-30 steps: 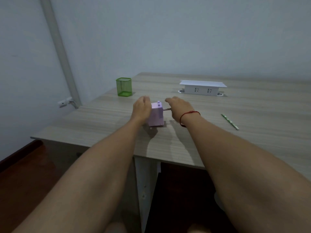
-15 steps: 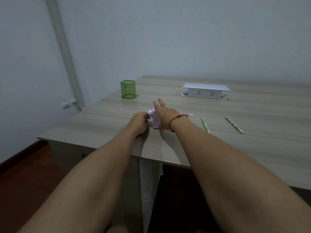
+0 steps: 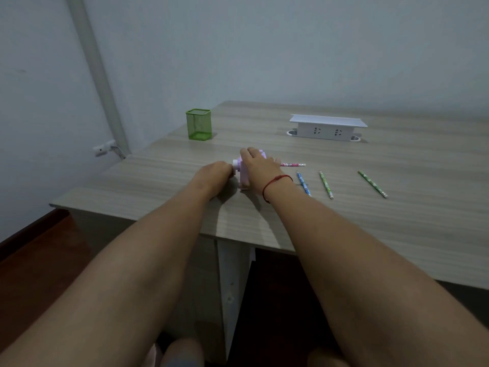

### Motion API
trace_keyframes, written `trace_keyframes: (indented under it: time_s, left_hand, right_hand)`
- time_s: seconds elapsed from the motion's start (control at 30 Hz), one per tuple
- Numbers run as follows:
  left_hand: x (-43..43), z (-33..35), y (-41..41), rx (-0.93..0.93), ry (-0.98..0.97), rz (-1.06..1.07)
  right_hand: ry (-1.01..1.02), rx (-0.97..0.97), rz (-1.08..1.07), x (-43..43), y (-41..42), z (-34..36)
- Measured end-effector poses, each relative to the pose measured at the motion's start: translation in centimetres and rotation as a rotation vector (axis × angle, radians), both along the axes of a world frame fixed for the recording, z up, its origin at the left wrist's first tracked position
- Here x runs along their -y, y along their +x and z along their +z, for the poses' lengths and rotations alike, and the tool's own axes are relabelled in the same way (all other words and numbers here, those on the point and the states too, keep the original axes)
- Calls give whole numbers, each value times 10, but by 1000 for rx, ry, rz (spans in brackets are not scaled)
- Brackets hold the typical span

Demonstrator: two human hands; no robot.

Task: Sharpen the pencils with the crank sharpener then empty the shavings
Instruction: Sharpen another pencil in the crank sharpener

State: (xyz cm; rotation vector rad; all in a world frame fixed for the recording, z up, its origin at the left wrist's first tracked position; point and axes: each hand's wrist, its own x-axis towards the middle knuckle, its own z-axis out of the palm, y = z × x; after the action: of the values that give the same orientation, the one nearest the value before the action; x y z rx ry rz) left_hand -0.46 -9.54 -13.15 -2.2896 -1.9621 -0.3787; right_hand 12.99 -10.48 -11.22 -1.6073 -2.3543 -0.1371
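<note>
A small pink crank sharpener (image 3: 242, 172) stands on the wooden table (image 3: 397, 221), mostly covered by my hands. My right hand (image 3: 260, 168) lies over its top and holds the body. My left hand (image 3: 215, 176) is closed at the sharpener's left side, where the white crank is; the crank itself is hidden. A pink pencil (image 3: 293, 164) sticks out of the sharpener's right side. To the right lie a blue pencil (image 3: 303, 183) and two green pencils (image 3: 326, 184) (image 3: 372, 180), flat on the table.
A green mesh pencil cup (image 3: 199, 124) stands at the table's far left. A white socket box (image 3: 327, 127) sits at the back. The table's front edge runs just below my forearms, with dark floor beneath.
My right hand left the pencil and moved onto the sharpener's top. My left hand slid from the body to the crank side. The view shifted, bringing more pencils into sight.
</note>
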Motion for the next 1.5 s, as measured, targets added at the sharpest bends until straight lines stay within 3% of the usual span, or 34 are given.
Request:
trace_keyframes:
  time_s: [0.2, 0.67, 0.87, 1.27, 1.5]
  left_hand:
    - [-11, 22, -9, -242, 116, -100]
    - [27, 37, -6, -60, 323, -151]
    - [54, 22, -3, -57, 301, -163]
    - [36, -9, -7, 22, 46, -139]
    - [-2, 14, -7, -163, -52, -96]
  right_hand:
    - [-41, 25, 10, -2, 0, 1]
    - [-25, 33, -34, -6, -6, 4]
    - [-53, 19, -51, -11, -8, 4]
    - [-14, -41, 9, -21, -8, -8]
    - [14, -15, 10, -22, -5, -12]
